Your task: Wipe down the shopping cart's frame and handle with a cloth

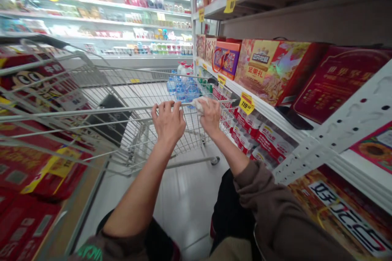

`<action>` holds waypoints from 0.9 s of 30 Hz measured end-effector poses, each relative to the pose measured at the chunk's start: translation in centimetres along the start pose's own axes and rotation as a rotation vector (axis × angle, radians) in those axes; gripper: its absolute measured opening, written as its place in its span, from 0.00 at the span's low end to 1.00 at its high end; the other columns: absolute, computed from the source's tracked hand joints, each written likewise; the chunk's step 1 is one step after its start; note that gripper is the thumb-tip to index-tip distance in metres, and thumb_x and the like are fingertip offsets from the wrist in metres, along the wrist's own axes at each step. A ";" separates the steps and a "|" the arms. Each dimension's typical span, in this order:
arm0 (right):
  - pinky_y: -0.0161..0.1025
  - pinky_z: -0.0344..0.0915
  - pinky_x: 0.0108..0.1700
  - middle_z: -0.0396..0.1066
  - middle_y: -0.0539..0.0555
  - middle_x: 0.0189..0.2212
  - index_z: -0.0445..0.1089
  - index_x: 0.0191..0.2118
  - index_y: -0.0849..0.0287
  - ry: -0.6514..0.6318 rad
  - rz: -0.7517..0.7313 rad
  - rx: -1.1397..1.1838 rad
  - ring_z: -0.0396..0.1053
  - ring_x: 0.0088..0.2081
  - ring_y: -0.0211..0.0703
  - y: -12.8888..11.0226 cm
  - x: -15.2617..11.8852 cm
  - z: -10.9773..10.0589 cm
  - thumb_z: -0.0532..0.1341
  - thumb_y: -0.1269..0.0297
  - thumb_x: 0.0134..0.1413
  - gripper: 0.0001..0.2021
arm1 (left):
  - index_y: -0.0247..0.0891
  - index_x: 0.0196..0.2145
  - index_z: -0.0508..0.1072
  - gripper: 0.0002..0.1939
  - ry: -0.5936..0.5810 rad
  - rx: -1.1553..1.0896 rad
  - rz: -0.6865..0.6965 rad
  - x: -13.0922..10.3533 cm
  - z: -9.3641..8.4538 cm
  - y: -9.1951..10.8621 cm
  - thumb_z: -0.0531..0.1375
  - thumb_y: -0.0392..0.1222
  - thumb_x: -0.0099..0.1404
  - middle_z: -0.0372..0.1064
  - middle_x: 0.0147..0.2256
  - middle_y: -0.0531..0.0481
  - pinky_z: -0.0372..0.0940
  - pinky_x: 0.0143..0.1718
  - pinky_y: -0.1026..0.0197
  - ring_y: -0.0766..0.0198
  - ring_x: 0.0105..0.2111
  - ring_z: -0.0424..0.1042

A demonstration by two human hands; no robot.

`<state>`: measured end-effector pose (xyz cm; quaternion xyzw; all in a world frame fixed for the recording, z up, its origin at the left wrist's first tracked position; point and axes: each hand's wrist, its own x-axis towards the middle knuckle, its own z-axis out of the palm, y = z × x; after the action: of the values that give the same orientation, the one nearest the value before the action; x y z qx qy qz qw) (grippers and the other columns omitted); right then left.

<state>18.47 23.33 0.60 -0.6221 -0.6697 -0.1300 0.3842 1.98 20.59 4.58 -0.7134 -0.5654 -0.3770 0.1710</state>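
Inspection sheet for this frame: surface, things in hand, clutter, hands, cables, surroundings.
Surface: pale glossy floor.
Things in hand: wire shopping cart; white cloth at its top rail.
Clutter: bottled water packs beyond the cart.
Hands: left hand grips the rail; right hand holds the cloth against it.
Cables: nothing seen.
Surroundings: red gift boxes on the right-hand shelf, yellow price tag, red cartons at left.

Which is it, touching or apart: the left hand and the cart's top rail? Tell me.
Touching. The head view shows the left hand with its fingers curled over the cart's top rail.
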 end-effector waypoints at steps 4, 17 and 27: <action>0.54 0.66 0.54 0.67 0.57 0.62 0.68 0.63 0.50 0.051 0.342 -0.068 0.57 0.59 0.58 4.0 1.7 -1.0 0.54 0.78 0.57 0.30 | 0.37 0.52 0.77 0.19 0.050 0.032 -0.058 0.2 -1.0 -2.6 0.50 0.42 0.73 0.74 0.52 0.36 0.49 0.69 0.34 0.42 0.58 0.67; 0.53 0.66 0.54 0.68 0.59 0.61 0.68 0.63 0.50 -0.016 0.172 -0.070 0.59 0.59 0.58 -1.5 2.1 -0.1 0.56 0.76 0.57 0.29 | 0.41 0.61 0.73 0.24 0.085 0.157 -0.033 -1.2 -4.4 -8.8 0.52 0.35 0.70 0.73 0.56 0.40 0.44 0.73 0.35 0.46 0.64 0.63; 0.53 0.65 0.54 0.65 0.58 0.66 0.64 0.67 0.50 -0.039 -0.127 0.026 0.57 0.62 0.57 -11.1 0.2 1.4 0.55 0.79 0.56 0.33 | 0.38 0.57 0.75 0.23 0.098 0.152 -0.097 -0.9 -5.4 -9.3 0.52 0.34 0.67 0.70 0.56 0.34 0.49 0.71 0.35 0.43 0.64 0.63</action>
<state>7.62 22.31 3.17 -0.5758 -0.7168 -0.1332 0.3701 -8.68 19.22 5.80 -0.6509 -0.6171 -0.3754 0.2338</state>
